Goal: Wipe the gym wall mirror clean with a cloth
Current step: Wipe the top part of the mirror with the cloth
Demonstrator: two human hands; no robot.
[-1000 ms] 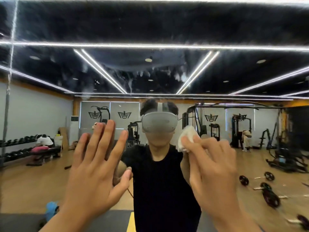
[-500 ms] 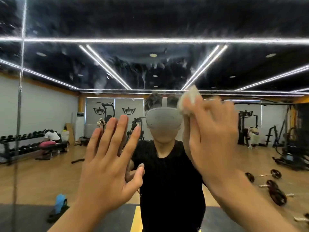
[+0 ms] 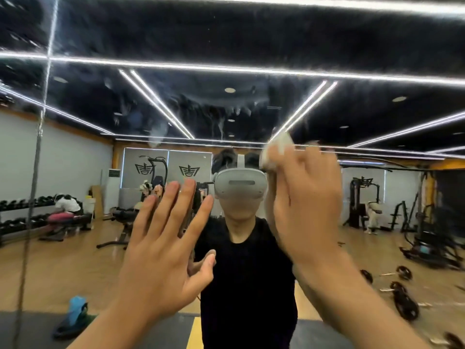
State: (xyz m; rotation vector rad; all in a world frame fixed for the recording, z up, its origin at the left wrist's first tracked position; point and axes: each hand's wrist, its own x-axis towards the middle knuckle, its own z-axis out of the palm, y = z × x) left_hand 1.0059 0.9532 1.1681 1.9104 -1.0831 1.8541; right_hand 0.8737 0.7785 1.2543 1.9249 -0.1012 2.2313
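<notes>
Streaked mirror (image 3: 251,34); left hand (image 3: 161,253) spread flat; blurred right hand (image 3: 307,210) grips mostly hidden cloth (image 3: 278,147).

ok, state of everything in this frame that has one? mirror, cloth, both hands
wall mirror: streaked and smeared in its upper middle, not yet clean.
white cloth: bunched, held up at the glass.
right hand: raised, holds the white cloth; motion-blurred.
left hand: fingers straight and spread, palm toward the wall mirror, holds nothing.
</notes>
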